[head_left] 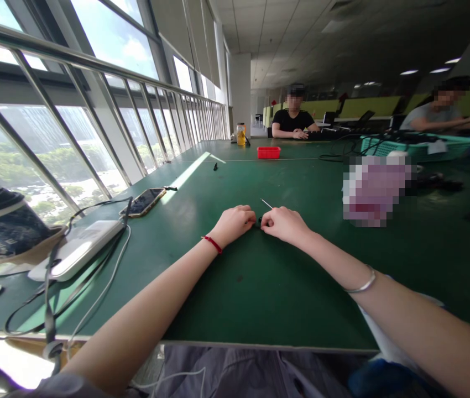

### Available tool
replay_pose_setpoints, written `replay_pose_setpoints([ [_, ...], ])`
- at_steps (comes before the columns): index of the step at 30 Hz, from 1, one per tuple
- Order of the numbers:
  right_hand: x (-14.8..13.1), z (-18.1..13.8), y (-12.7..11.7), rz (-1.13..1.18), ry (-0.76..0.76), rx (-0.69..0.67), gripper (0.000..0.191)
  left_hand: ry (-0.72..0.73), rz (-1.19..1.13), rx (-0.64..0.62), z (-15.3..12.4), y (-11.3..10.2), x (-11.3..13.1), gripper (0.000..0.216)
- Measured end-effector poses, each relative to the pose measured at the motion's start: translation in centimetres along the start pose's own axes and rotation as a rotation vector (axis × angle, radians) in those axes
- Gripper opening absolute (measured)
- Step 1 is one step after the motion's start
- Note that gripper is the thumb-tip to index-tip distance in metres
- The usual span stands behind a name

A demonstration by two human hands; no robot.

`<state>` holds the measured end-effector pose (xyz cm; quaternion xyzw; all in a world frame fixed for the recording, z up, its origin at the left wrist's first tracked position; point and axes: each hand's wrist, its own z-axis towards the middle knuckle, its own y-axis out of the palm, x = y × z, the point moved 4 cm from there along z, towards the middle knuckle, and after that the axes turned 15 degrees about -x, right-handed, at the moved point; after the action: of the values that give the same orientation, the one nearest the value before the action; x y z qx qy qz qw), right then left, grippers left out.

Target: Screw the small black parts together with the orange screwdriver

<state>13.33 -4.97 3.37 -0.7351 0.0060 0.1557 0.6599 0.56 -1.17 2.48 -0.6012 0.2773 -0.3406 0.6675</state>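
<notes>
Where the table (260,287) is viewed from its near edge, a dark hat (6,226) lies at 9 o'clock of the hands. A white charger pack (77,249) and a phone (146,202) lie toward 10 o'clock. The left hand (235,224) is closed, with its fingertips pinched on a small dark piece (259,223) at table centre, between both hands and low over the surface. A thin white strand (266,203) projects from the piece toward 1 o'clock. The right hand (285,224) is likewise closed and pinches the same piece from the 3 o'clock side. Judged by size, the piece is light and easily dropped. The strand looks likely to bend, so the dark body is the better place to take hold. A red tray (269,152) stands at 12 o'clock, and a pixelated pink object (374,188) lies at 2 o'clock.
</notes>
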Motion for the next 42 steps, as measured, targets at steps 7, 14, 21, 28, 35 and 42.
replay_pose_setpoints([
  [7, 0.5, 0.0, -0.1, 0.06, 0.001, 0.013, 0.016, -0.039, -0.003, 0.024, 0.0, -0.1, 0.0, 0.013],
  [14, 1.4, 0.2, -0.7, 0.239, -0.068, 0.099, 0.011, -0.15, -0.69, 0.12, 0.2, -0.2, -1.8, 0.016],
  [21, 1.9, 0.8, -0.8, 0.549, -0.137, 0.07, 0.012, -0.26, -1.167, 0.025, 0.1, 0.4, -1.9, 0.017],
  [28, 2.0, 0.8, -0.8, 0.576, -0.158, 0.062, 0.011, -0.268, -1.226, 0.01, -0.1, 0.3, -1.6, 0.017],
  [35, 2.2, 1.0, -0.8, 0.522, -0.18, 0.096, 0.012, -0.275, -1.252, 0.011, -0.1, 0.4, -1.6, 0.02],
  [42, 2.1, 0.8, -0.9, 0.473, -0.174, 0.105, 0.011, -0.241, -1.245, -0.027, -0.2, 0.4, -1.5, 0.026],
])
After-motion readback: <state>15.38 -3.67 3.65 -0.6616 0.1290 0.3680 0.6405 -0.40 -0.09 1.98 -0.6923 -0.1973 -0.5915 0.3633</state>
